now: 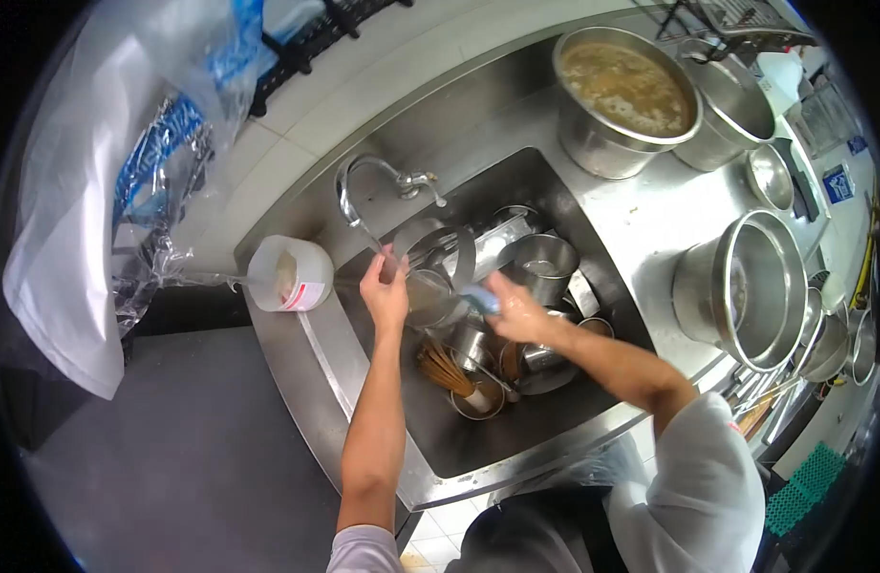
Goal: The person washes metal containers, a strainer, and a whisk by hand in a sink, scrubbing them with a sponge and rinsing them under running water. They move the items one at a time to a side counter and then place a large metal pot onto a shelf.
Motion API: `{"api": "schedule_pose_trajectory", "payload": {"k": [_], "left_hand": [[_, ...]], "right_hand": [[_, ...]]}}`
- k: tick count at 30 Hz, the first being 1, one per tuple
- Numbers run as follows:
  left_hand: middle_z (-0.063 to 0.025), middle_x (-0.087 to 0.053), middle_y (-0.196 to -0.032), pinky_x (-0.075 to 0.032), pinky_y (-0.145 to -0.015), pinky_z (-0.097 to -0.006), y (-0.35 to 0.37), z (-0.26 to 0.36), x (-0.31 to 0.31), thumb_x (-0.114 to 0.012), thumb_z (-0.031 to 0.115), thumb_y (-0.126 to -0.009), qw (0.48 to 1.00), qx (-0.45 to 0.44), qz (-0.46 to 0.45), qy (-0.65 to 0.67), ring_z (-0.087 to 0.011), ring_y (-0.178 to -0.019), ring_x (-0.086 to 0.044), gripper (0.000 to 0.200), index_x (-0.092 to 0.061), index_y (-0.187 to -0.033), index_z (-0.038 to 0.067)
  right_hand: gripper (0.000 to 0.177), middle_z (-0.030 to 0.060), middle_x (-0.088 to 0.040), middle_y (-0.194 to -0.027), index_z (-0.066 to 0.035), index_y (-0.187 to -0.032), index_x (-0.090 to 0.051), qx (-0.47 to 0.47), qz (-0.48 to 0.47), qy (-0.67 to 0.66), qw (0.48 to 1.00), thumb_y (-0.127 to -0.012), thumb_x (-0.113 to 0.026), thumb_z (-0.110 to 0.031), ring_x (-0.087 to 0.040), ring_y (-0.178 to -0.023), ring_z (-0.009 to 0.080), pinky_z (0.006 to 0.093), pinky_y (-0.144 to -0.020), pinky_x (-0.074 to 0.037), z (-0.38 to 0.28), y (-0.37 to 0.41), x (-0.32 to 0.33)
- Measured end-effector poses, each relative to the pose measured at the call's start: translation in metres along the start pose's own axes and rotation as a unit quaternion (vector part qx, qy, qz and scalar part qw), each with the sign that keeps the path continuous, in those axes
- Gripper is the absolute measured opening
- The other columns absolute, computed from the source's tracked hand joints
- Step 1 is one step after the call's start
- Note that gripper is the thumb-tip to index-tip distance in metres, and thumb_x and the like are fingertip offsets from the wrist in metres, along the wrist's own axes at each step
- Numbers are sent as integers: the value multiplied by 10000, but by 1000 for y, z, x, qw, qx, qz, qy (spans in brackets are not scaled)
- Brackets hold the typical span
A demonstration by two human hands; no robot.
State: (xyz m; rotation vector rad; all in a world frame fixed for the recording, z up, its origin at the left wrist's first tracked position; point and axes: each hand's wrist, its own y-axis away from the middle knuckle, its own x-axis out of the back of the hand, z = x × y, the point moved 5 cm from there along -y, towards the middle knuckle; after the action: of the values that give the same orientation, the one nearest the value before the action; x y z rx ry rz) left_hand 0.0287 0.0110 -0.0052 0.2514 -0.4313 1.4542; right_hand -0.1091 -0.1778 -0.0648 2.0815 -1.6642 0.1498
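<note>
Over the sink (430,456), my left hand (386,288) grips the side of a clear round container (427,304), fingers closed on its wall just below the faucet (344,196). My right hand (521,310) holds a blue sponge (480,298) against the container's right side. Beneath them, metal pots (543,256) and other dishes fill the basin. A whisk-like bundle of tan bristles (442,368) stands in a small metal pot (478,406) toward the front of the sink.
A white plastic jug (301,267) with its top cut away stands on the left ledge. On the right counter are a tall pot of cloudy brown liquid (623,91), another deep pot (731,95), a large metal pot (746,291) and a small bowl (771,177). Plastic bags (86,191) hang at left.
</note>
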Motion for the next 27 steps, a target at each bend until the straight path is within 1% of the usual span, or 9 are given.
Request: {"api": "schedule_pose_trajectory", "payload": {"k": [4,8,12,14,17,19,21,24,27], "left_hand": [[-54,-712,-903,-482,-792,-280,13,-3,-30,-724,182,-879,999,12,37,-27,-133,-834,-617,370,-681,-1222,50],[-170,-715,-1085,-506,-904,-370,1,13,-1,-710,386,-840,972,122,-51,-197,-320,-1025,-683,403,-713,-1192,190],[-124,-730,-1072,-507,-897,-377,-9,-6,-1,-701,362,-845,939,143,-125,-288,-294,-1012,-692,374,-723,-1172,181],[-132,-730,-1084,-501,-899,-356,-5,17,2,-702,320,-849,905,159,-163,-359,-264,-1014,-692,369,-723,-1169,137],[-148,-723,-1106,-486,-911,-330,-3,9,14,-708,289,-841,925,314,-178,-121,-236,-1054,-670,381,-721,-1154,71],[-158,-721,-1101,-483,-913,-331,-14,8,25,-712,280,-834,951,264,-120,-109,-235,-1052,-669,388,-720,-1140,42],[-166,-726,-1076,-485,-916,-346,-19,1,32,-702,245,-840,960,238,-75,-129,-266,-1021,-684,351,-723,-1141,66],[-178,-722,-1054,-487,-922,-369,-15,13,15,-701,238,-848,969,118,-91,-196,-315,-1020,-683,379,-695,-1213,138],[-156,-694,-1017,-494,-860,-418,-10,20,-20,-679,151,-834,961,-140,-126,-202,-366,-1005,-647,248,-693,-1079,110]], "right_hand": [[807,249,-352,-1487,-48,-1462,-316,317,71,46,945,-714,-603,44,-329,-1402,417,455,-1177,-278,-32,-23,-68],[778,147,-420,-1471,-182,-1450,-402,361,-159,283,874,-731,-645,-15,-400,-1373,350,428,-1141,-329,-6,-9,-65],[366,51,-599,-1188,-189,-1144,-641,401,-141,507,749,-778,-653,-173,-540,-1163,279,448,-1075,-393,-37,-44,-26],[318,48,-612,-1181,-169,-1112,-667,558,90,442,696,-798,-630,-204,-537,-1169,264,472,-1092,-370,-69,-47,16],[377,67,-575,-1336,-155,-1190,-655,481,71,513,708,-823,-599,-219,-427,-1354,265,508,-1164,-270,-61,-42,12],[424,90,-532,-1417,-148,-1247,-631,398,21,551,734,-831,-596,-221,-326,-1445,266,534,-1185,-222,-17,-41,-13],[465,130,-586,-1323,-106,-1253,-611,330,-10,480,813,-788,-595,-98,-549,-1250,279,466,-1097,-398,-14,-22,-33],[510,162,-666,-1097,-89,-1197,-625,266,-116,172,941,-693,-622,-5,-628,-1073,368,438,-958,-505,-32,10,-55],[502,168,-678,-1090,-91,-1154,-661,194,74,57,977,-679,-589,57,-639,-1060,360,425,-950,-508,-52,46,-13]]}}
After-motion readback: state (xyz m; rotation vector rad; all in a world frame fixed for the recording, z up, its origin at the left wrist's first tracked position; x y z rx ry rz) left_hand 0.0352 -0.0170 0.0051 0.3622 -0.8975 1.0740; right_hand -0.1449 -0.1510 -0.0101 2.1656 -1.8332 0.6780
